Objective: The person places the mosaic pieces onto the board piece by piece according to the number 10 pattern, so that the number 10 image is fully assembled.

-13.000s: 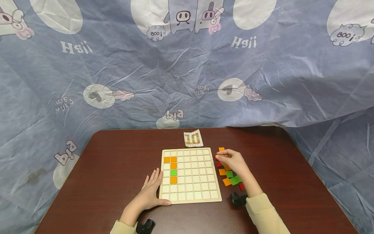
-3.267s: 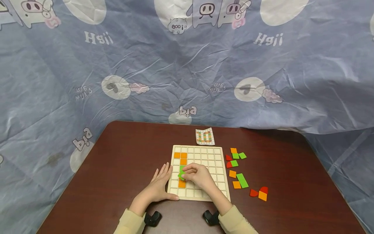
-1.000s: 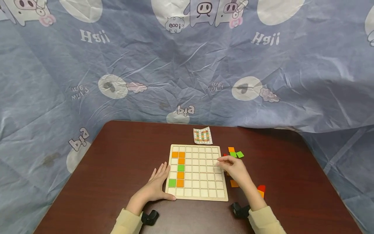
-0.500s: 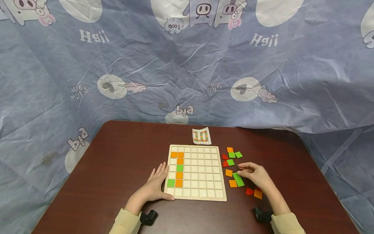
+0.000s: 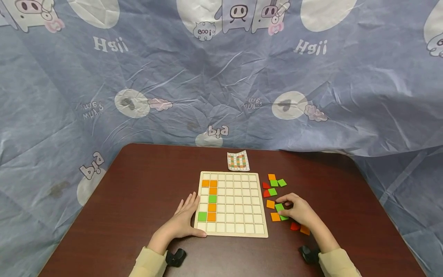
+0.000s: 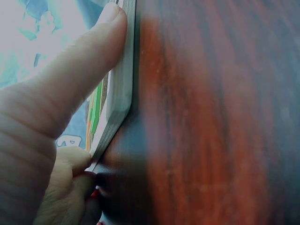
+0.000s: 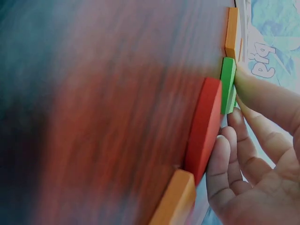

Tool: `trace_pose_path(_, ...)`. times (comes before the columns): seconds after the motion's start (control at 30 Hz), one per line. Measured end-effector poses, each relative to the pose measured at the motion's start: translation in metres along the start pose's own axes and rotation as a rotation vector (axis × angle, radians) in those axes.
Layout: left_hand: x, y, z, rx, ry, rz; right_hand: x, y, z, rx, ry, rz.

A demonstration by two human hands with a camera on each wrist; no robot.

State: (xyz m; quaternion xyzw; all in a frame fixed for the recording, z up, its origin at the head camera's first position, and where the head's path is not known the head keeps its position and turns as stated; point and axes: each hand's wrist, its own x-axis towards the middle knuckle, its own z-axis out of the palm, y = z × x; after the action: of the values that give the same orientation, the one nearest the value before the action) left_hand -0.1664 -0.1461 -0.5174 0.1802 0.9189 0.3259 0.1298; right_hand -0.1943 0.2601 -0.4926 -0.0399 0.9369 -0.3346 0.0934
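A pale square grid board [image 5: 238, 215] lies on the table, with several orange and green tiles set in its two left columns. My left hand [image 5: 181, 223] rests at its near left corner, fingers straight along the left side and thumb against the front edge. In the left wrist view the thumb [image 6: 79, 75] touches the board's rim [image 6: 123, 89]. Right of the board, the thumb and index finger of my right hand [image 5: 300, 211] span a green square tile [image 5: 279, 207]. A second green tile [image 5: 283, 218] adjoins it, partly under the thumb.
Loose orange [image 5: 270, 204], green [image 5: 282, 182] and red [image 5: 265, 185] pieces lie around the right hand. A red piece [image 7: 204, 126] stands out near it in the right wrist view. A small pattern card [image 5: 238, 161] lies behind the board. Patterned cloth hangs behind the table.
A green tile and another orange tile have been added at the board's lower left. The right hand has returned to the loose tiles and lowered onto a green one. The left hand stays put.
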Motion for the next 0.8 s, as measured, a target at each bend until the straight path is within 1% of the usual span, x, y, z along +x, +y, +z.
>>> trace_pose_path(0.2, 0.000, 0.000, 0.000, 0.006, 0.002, 0.000, 0.001, -0.003, -0.001, 0.028, -0.052, 0.032)
trace_pose_path(0.3, 0.000, 0.000, 0.000, 0.007, 0.004, 0.006, 0.002, -0.004, -0.002, 0.031, -0.064, 0.035)
trace_pose_path(0.57, 0.000, -0.001, -0.001, 0.005, 0.008, 0.018, 0.002, -0.003, -0.002, 0.045, -0.061, 0.034)
trace_pose_path(0.67, 0.000, -0.001, -0.001, 0.004, 0.005, 0.021, 0.000, -0.005, -0.004, 0.054, -0.066, 0.026)
trace_pose_path(0.8, 0.000, -0.002, -0.001, 0.003, 0.003, 0.019, 0.000, -0.011, -0.006, 0.084, -0.044, 0.014)
